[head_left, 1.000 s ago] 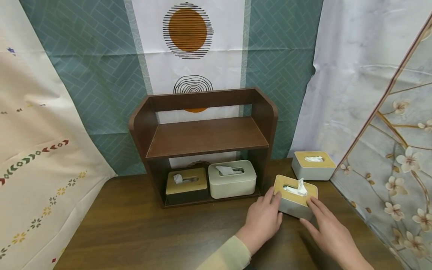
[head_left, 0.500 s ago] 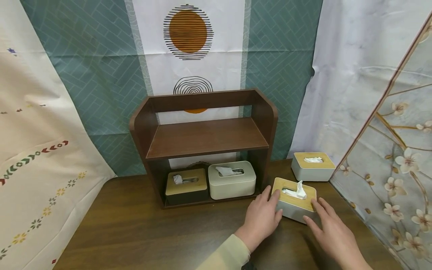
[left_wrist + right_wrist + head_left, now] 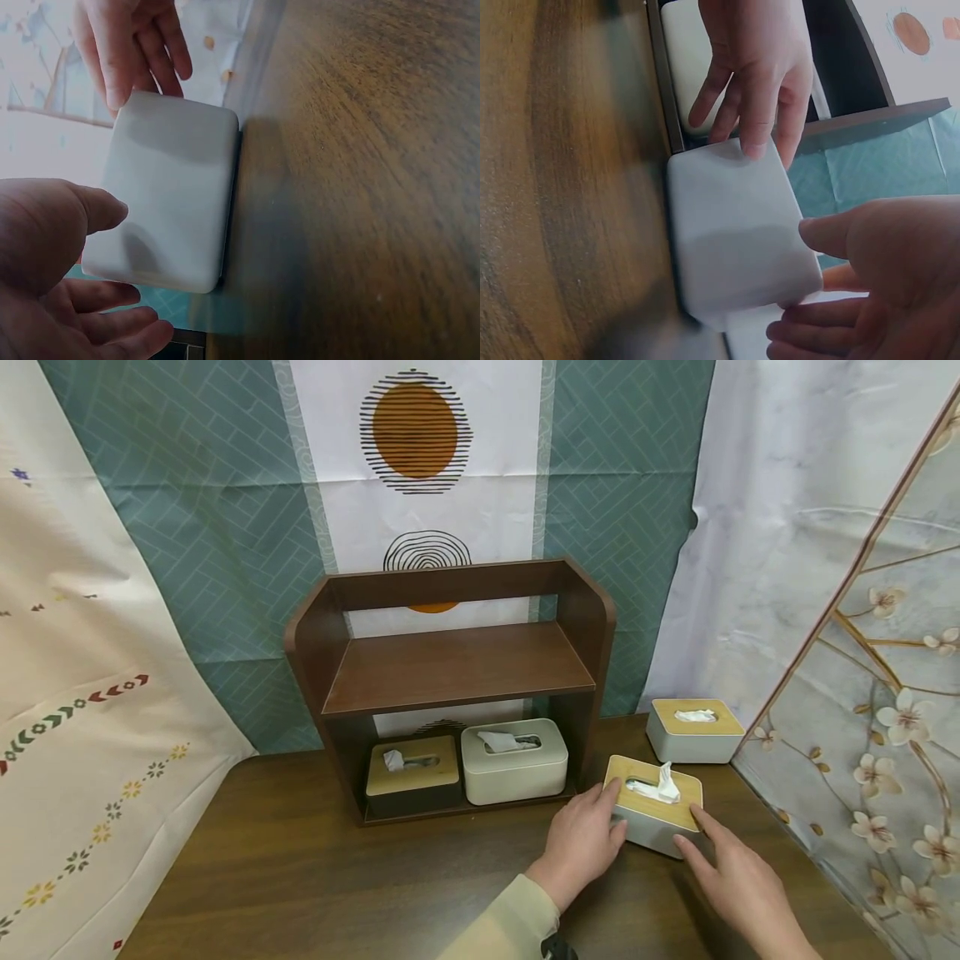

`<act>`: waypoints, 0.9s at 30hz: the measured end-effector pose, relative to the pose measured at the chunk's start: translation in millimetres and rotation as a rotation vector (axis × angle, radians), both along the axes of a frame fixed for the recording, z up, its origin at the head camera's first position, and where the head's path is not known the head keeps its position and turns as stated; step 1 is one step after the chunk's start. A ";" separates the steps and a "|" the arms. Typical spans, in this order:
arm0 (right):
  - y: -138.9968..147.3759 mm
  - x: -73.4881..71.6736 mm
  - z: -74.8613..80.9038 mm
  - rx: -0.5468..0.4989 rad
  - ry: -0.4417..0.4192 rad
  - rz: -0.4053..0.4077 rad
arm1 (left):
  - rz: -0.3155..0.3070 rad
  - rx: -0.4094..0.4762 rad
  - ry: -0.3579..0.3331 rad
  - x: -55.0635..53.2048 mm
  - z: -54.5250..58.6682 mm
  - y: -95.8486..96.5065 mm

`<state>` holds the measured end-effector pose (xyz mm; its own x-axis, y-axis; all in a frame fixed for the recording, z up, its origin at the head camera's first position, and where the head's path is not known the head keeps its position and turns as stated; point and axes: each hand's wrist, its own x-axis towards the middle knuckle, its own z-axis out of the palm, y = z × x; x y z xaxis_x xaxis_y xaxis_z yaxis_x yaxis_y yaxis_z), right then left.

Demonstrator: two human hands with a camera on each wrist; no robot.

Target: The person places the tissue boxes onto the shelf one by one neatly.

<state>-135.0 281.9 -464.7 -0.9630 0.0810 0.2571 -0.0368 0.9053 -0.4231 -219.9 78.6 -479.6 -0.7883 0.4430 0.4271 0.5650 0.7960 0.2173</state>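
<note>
A grey tissue box with a wood-toned lid and a white tissue poking up stands, turned at a slant, on the table right of the shelf. My left hand holds its left end, with the thumb on the front face and the fingers at the side. At the right end my right hand grips it, its thumb by the front corner and its fingers along the side. The box sits between both hands. In both wrist views its plain front face shows.
A brown two-tier shelf holds a dark tissue box and a cream tissue box on its lower level. Behind the held box another grey tissue box stands by the flowered curtain. The wooden table extends in front.
Over the last second the tissue box has shifted slightly toward me, my right hand moving with it. In the last half second hands and box have stayed nearly still.
</note>
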 end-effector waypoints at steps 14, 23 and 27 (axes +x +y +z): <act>-1.6 -0.9 -3.3 -0.021 0.017 -0.050 | -0.001 0.025 -0.021 3.0 -0.5 -4.2; -5.5 4.6 -5.6 -0.034 0.106 -0.090 | 0.006 0.024 0.070 7.1 0.7 -9.1; -8.1 5.9 -4.8 -0.034 0.136 -0.119 | 0.013 0.017 0.086 10.7 5.0 -11.4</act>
